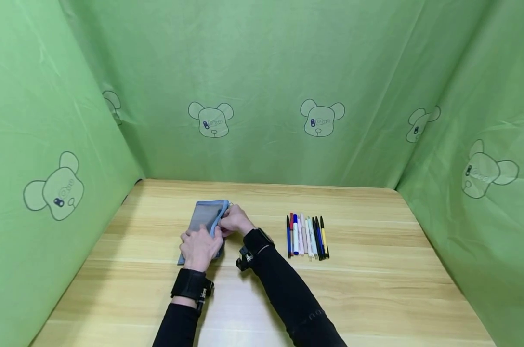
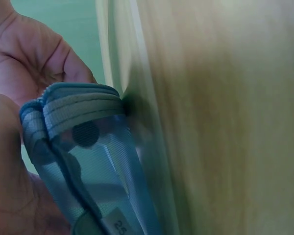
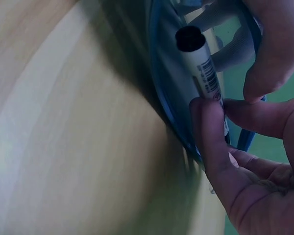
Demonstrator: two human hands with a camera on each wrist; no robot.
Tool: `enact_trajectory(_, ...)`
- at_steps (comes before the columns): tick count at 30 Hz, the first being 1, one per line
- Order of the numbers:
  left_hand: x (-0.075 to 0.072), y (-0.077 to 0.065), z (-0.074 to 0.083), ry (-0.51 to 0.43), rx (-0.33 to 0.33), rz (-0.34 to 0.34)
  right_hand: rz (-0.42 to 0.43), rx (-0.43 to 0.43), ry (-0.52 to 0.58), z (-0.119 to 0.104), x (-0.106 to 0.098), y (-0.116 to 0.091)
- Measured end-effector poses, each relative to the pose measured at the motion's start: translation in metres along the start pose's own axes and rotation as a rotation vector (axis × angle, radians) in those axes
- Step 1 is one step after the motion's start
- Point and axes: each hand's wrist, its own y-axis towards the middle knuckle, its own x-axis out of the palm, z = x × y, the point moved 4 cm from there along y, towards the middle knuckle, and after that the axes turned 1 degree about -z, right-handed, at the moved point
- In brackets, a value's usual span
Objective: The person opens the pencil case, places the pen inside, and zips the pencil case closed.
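Note:
A blue-grey mesh zip pouch (image 1: 206, 214) lies at the left of the table in the head view, slanted, its blue-trimmed edge towards the right. My left hand (image 1: 200, 246) holds the pouch's near part. In the right wrist view the pouch's mouth stands open, and fingers show behind its mesh. There my right hand (image 3: 250, 166) pinches a white marker (image 3: 206, 73) with a black end, between thumb and finger at the mouth. The left wrist view shows the pouch's stitched corner (image 2: 83, 110) close up; the marker cannot be made out there.
Several pens and markers (image 1: 303, 236) lie side by side in a row on the wooden table (image 1: 374, 279), to the right of my right hand. Green cloth (image 1: 266, 62) printed with bear heads hangs around the table's back and sides.

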Motion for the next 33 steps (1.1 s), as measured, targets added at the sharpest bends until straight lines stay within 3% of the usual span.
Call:
enact_trajectory(8,0.002,-0.001,0.000,0.007,0.015,-0.014,-0.034,0.003,0.085,0.011,0.006,0.005)
enact_trajectory(15,0.003,-0.002,0.002,0.002,0.015,-0.015,-0.161,0.056,0.176,0.015,0.007,0.007)
enact_trajectory(22,0.002,0.001,0.004,-0.012,0.031,0.021,-0.268,0.119,0.410,0.012,0.012,0.011)
enact_trajectory(28,0.002,-0.001,0.005,-0.017,0.030,0.020,-0.300,0.183,0.624,0.013,0.018,0.012)
enact_trajectory(33,0.004,-0.001,0.006,-0.023,0.045,0.032,-0.319,0.194,0.727,0.011,0.023,0.013)
